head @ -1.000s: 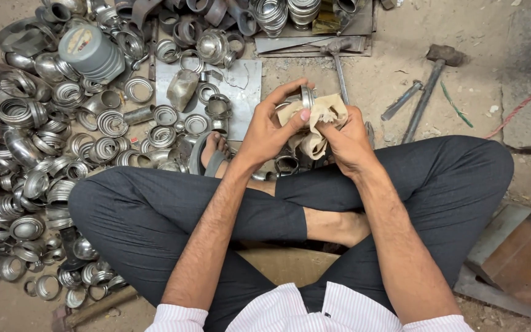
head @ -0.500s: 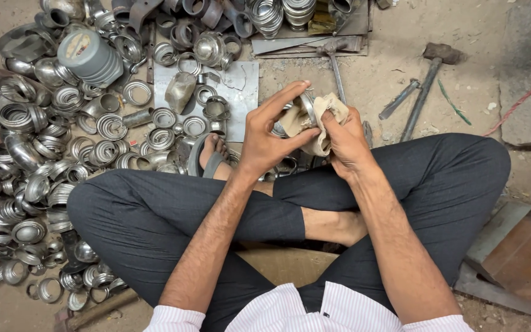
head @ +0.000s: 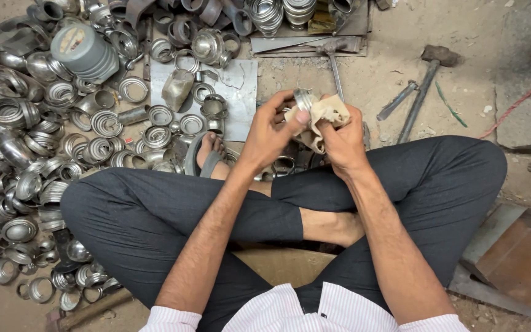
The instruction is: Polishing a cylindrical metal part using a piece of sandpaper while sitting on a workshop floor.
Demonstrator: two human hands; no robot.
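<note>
I sit cross-legged on the ground in dark trousers. My left hand [head: 271,129] pinches a small round metal ring [head: 303,98] between thumb and fingers. My right hand [head: 342,138] presses a beige cloth [head: 324,117] against that ring, with the cloth bunched in the palm and hanging below. Both hands meet above my knees, just in front of a grey metal plate [head: 241,86] on the floor.
Several metal rings and cups lie heaped at the left [head: 38,141] and along the top. Two hammers [head: 428,80] [head: 333,58] and a metal rod [head: 397,101] lie on the dirt at the upper right. A wooden board [head: 523,264] sits at the right. A sandal [head: 204,154] is on my foot.
The hands have turned the ring and shifted the cloth slightly over it. The hands stay in about the same place above my legs.
</note>
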